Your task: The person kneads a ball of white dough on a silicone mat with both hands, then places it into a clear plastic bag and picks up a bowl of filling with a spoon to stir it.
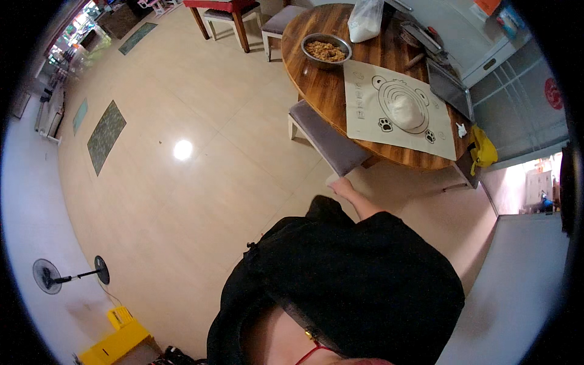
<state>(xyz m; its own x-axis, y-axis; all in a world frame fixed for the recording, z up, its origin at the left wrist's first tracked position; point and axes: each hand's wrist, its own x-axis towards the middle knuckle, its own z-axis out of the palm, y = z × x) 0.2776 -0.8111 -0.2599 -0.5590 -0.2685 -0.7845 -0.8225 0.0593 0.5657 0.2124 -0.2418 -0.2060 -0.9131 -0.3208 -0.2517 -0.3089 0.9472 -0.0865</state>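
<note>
My right hand (343,187) reaches forward beside the near corner of a grey-cushioned chair (331,137). A small pale patch shows at its fingertips; whether that is the chair's white frame or a held thing is unclear. My left hand is out of view. Beyond the chair stands a round wooden table (321,98). A cream mat (365,123) printed with a bear outline and paw prints lies on it, bearing a mound of white dough or flour (407,112). Behind the mat's left corner sits a steel bowl (305,51) of brown crumbly food (325,51).
A plastic bag of white contents (365,25) stands at the table's back. A dark tray (449,89) leans near the right wall, with a yellow bag (482,148) below. A fan (47,276) and yellow furniture (116,342) are at lower left. Tiled floor (219,178) spreads leftward.
</note>
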